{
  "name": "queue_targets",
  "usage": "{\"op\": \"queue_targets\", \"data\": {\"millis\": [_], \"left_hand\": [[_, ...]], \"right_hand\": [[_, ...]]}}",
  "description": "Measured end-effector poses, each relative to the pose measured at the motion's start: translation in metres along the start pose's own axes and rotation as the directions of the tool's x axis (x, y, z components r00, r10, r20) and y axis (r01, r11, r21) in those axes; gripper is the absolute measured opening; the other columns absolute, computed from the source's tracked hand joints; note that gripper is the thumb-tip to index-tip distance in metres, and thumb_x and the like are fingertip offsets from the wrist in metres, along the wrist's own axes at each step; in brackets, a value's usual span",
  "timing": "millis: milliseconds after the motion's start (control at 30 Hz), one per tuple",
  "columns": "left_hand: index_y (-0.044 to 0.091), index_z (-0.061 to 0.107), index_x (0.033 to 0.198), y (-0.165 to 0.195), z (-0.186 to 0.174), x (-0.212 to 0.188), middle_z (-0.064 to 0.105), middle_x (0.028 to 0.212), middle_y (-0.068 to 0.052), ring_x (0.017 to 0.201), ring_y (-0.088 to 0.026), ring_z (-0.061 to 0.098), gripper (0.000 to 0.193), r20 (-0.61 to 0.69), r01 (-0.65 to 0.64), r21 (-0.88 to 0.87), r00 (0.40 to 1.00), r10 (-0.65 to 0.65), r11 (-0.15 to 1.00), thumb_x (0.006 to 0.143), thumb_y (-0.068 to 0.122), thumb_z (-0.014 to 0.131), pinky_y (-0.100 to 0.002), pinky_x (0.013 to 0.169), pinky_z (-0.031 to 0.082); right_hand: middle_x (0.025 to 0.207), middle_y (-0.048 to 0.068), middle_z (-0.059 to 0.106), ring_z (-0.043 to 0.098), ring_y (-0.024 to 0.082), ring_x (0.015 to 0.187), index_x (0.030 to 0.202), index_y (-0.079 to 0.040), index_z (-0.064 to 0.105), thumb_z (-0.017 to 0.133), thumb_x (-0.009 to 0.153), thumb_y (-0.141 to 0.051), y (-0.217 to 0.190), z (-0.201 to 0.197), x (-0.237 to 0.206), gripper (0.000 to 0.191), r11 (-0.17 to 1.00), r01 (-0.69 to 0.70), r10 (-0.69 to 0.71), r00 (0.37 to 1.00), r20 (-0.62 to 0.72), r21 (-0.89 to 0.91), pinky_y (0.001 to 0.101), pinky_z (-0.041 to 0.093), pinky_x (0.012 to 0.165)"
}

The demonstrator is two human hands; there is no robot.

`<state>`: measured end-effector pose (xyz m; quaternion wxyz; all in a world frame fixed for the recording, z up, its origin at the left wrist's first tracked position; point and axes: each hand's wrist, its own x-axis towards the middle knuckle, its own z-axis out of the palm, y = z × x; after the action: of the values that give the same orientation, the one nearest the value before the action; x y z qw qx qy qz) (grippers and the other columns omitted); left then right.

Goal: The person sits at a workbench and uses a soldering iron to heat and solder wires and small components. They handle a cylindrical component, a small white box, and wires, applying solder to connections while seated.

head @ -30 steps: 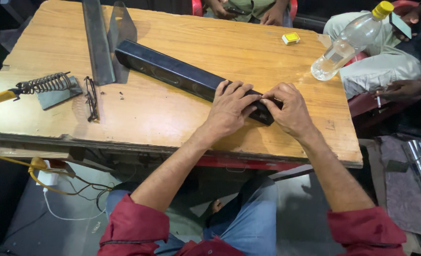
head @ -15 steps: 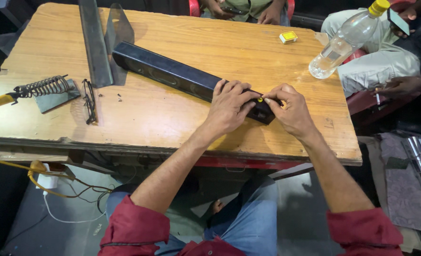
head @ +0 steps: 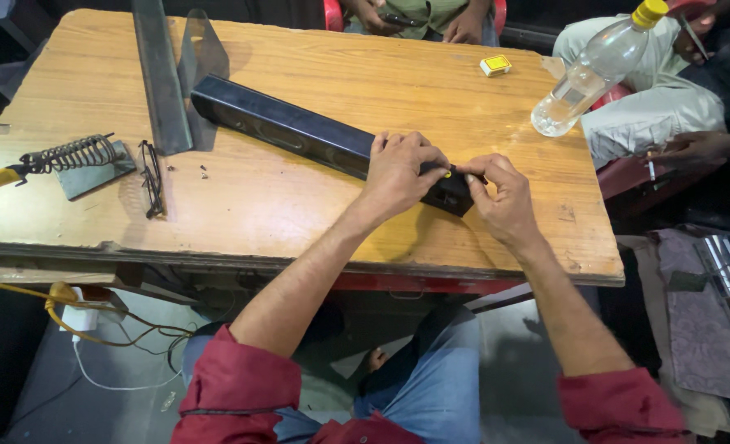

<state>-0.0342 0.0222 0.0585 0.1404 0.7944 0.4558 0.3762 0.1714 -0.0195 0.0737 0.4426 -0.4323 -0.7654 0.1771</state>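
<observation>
A long black bar-shaped device [head: 291, 130] lies slantwise on the wooden table [head: 299, 214]. My left hand [head: 399, 171] lies over its near end and presses it down. My right hand [head: 500, 200] is at the end face of the device, fingers pinched together around a small thing with a yellow tip [head: 447, 173]. What that small thing is cannot be made out. Both forearms reach in from red sleeves at the bottom.
A soldering iron in its coil stand [head: 64, 156] and folded spectacles [head: 151, 177] lie at the left. A grey metal angle piece [head: 163, 74] stands at the back. A clear bottle with a yellow cap [head: 599, 66] and a small yellow box [head: 495, 64] sit far right. Other people sit around the table.
The hands stay on the device's near end. My right hand's fingers have drawn in tighter at the end face, and the yellow tip shows between the hands.
</observation>
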Motion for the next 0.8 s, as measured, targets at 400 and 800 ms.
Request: {"op": "queue_targets", "data": {"millis": [400,800], "left_hand": [[0.027,0.081,0.094,0.001,-0.003,0.006,0.065,0.103,-0.003,0.113,-0.028,0.058,0.012,0.091,0.059,-0.012,0.994,-0.058,0.998,0.083,0.032,0.078,-0.063,0.115,0.019],[0.024,0.079,0.092,0.007,-0.004,0.008,0.065,0.102,-0.004,0.111,-0.031,0.059,0.011,0.089,0.065,-0.004,0.994,-0.065,0.998,0.082,0.029,0.079,-0.069,0.114,0.019]], "right_hand": [[0.097,0.010,0.070,0.068,0.024,0.092,0.099,-0.003,0.076,0.080,0.087,-0.004,-0.013,0.001,0.012,0.013,0.985,-0.003,0.010,0.999,0.039,-0.174,0.0349,0.053,0.080],[0.111,0.017,0.067,0.062,0.035,0.107,0.114,0.002,0.074,0.066,0.081,0.010,-0.019,-0.012,0.007,0.034,0.871,0.303,-0.222,0.945,0.239,-0.387,0.0416,0.052,0.093]]}}
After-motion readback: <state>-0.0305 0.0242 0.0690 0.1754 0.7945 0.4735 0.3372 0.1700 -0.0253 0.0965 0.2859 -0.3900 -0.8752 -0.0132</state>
